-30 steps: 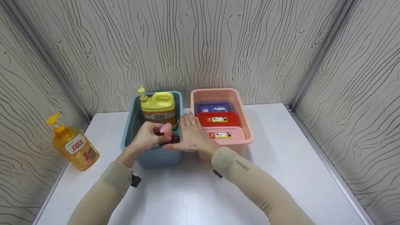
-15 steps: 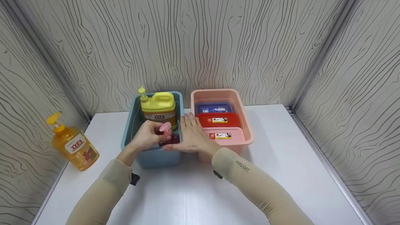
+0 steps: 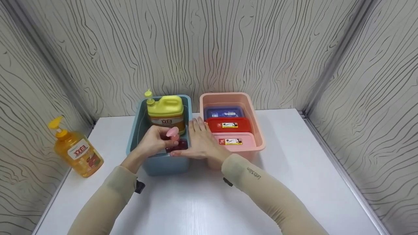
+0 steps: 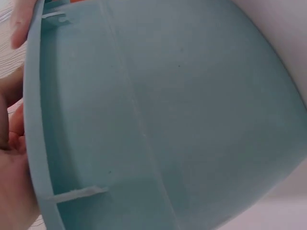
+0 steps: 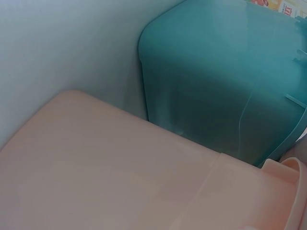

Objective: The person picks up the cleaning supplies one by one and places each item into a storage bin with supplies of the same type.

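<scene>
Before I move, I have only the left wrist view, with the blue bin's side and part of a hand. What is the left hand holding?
Observer: The left hand holds a pink pump at the near part of the blue bin.
Operator: Where is the right hand?
Observer: The head view shows the right hand with its fingers straight, at the blue bin's right rim, on the side facing the peach bin.
Operator: Anything else inside the blue bin?
Observer: Yes, a jug with a yellow top stands farther back, behind the pink pump.
</scene>
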`<action>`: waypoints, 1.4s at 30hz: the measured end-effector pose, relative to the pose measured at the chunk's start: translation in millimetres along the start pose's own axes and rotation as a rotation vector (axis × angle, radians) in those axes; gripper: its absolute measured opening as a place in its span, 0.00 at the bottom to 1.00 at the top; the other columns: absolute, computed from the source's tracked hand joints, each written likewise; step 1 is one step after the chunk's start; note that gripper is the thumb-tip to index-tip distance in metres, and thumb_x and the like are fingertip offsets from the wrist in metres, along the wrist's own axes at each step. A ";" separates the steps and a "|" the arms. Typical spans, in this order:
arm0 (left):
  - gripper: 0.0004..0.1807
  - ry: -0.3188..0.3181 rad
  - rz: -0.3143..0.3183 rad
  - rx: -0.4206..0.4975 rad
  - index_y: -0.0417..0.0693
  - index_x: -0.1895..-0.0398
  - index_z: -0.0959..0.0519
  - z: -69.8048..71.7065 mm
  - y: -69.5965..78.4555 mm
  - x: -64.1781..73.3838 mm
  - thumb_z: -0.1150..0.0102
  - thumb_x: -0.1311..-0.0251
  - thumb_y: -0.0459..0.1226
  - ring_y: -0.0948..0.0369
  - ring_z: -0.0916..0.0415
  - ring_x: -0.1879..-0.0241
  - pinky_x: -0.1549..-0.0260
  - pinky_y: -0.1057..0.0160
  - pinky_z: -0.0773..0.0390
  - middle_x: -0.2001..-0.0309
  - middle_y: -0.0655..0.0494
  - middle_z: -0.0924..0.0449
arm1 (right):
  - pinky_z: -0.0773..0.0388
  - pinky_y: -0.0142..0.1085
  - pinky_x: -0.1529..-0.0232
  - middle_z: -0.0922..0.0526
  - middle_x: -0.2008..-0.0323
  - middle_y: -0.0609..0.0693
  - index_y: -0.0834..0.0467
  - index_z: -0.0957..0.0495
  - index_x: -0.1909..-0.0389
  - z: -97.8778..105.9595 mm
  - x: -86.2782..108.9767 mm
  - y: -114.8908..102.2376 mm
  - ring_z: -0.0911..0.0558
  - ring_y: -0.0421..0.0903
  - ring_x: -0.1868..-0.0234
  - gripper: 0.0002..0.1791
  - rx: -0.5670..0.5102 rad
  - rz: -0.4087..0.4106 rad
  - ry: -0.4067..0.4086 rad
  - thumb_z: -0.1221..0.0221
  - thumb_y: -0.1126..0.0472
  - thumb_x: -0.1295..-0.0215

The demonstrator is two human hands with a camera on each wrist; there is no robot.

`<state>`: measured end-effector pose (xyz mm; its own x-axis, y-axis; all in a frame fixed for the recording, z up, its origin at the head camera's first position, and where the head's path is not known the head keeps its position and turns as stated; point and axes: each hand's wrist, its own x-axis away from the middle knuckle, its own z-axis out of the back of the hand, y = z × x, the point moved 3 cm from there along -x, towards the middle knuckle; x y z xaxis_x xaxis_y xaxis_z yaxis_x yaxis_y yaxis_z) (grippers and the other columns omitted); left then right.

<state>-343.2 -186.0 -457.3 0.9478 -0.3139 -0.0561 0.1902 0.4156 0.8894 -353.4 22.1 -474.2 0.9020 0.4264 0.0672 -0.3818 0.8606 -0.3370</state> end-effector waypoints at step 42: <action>0.25 0.035 0.043 -0.572 0.41 0.27 0.17 53.3 15.7 42.2 0.34 0.21 0.41 0.37 0.16 0.28 0.28 0.32 0.19 0.30 0.39 0.13 | 0.64 0.56 0.05 0.62 0.04 0.53 0.53 0.63 0.06 -0.4 0.2 0.5 0.64 0.57 0.04 0.83 0.006 0.004 0.000 0.46 0.05 0.48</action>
<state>-313.9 -238.2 -421.5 0.9639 -0.2617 -0.0487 0.2498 0.8262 0.5050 -353.3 22.6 -474.7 0.9004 0.4301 0.0656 -0.3868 0.8605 -0.3316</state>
